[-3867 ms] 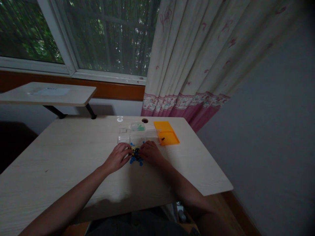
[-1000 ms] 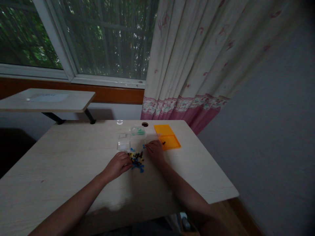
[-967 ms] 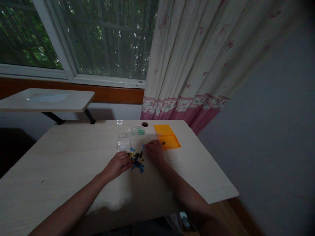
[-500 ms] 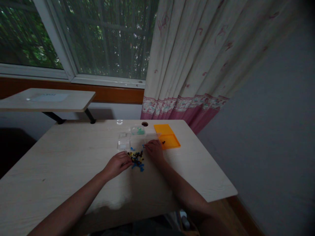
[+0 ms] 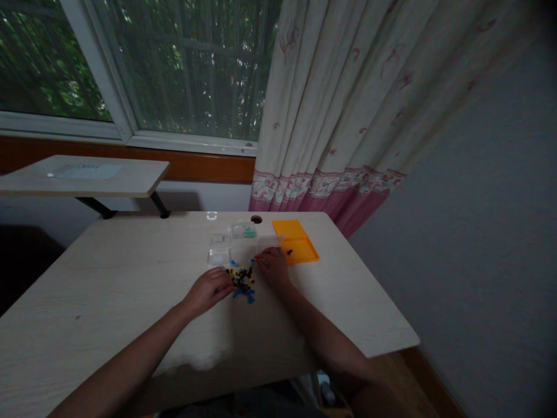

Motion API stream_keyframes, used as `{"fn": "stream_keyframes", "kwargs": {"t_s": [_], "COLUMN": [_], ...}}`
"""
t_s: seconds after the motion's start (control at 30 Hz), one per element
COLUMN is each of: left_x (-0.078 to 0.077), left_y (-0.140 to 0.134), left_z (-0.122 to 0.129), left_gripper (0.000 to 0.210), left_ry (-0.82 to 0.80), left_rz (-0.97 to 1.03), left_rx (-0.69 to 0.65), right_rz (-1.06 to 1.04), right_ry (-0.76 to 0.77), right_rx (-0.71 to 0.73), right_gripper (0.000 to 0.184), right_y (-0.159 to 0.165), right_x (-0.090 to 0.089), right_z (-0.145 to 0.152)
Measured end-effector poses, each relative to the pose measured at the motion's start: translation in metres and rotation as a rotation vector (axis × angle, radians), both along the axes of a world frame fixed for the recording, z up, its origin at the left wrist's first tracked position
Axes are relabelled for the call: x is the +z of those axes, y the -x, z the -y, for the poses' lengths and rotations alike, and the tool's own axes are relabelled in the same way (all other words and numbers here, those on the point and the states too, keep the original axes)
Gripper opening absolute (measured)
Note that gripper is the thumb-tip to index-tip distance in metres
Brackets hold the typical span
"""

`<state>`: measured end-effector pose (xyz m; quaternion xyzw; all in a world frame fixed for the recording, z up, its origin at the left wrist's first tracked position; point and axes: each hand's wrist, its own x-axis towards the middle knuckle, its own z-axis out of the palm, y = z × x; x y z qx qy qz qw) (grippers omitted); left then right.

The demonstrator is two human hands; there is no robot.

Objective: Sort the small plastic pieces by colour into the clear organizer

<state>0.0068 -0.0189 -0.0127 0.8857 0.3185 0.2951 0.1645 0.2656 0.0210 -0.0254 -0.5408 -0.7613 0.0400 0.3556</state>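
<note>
Small blue, black and yellow plastic pieces (image 5: 242,280) lie in a loose pile on the table. My left hand (image 5: 210,290) rests at the pile's left edge, fingers bent together with their tips at the dark pieces; whatever they may grip is hidden. Beyond the pile's right side, my right hand (image 5: 273,267) pinches a small blue piece (image 5: 253,261) at its fingertips. Just past the hands stands a clear compartment box (image 5: 219,251). Green pieces (image 5: 249,231) sit in its far compartment, and a few blue pieces (image 5: 235,263) are at its near edge.
An open orange case (image 5: 300,249) with a small black piece (image 5: 289,252) in it lies right of my right hand. A round hole (image 5: 256,219) pierces the table (image 5: 143,278) near its back edge. A raised shelf (image 5: 148,180) stands at the back left.
The small blue piece at my right fingertips has shifted slightly down and left. My left hand stays in place, and the pile looks the same.
</note>
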Motion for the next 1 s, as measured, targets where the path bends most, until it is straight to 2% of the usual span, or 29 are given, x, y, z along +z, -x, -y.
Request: {"fn": "stream_keyframes", "kwargs": {"t_s": [0.3,0.53,0.8,1.0], "left_x": [0.004,0.009,0.013,0.010], "left_y": [-0.003,-0.009,-0.012,-0.014], "left_z": [0.003,0.006,0.010,0.011], "left_gripper": [0.024,0.021,0.023,0.021], "left_ry": [-0.017,-0.011,-0.005,0.006], "left_rz": [-0.013,0.056,0.106,0.169], "left_rx": [0.043,0.096,0.138,0.177], "right_rz": [-0.011,0.001,0.040,0.097], "right_ry": [-0.052,-0.128,-0.159,-0.126], "right_rx": [0.045,0.228,0.446,0.499], "right_gripper": [0.012,0.015,0.020,0.022], "right_y": [0.001,0.011,0.023,0.031], "right_x": [0.008,0.015,0.014,0.013], "right_z": [0.009,0.026,0.035,0.041]}}
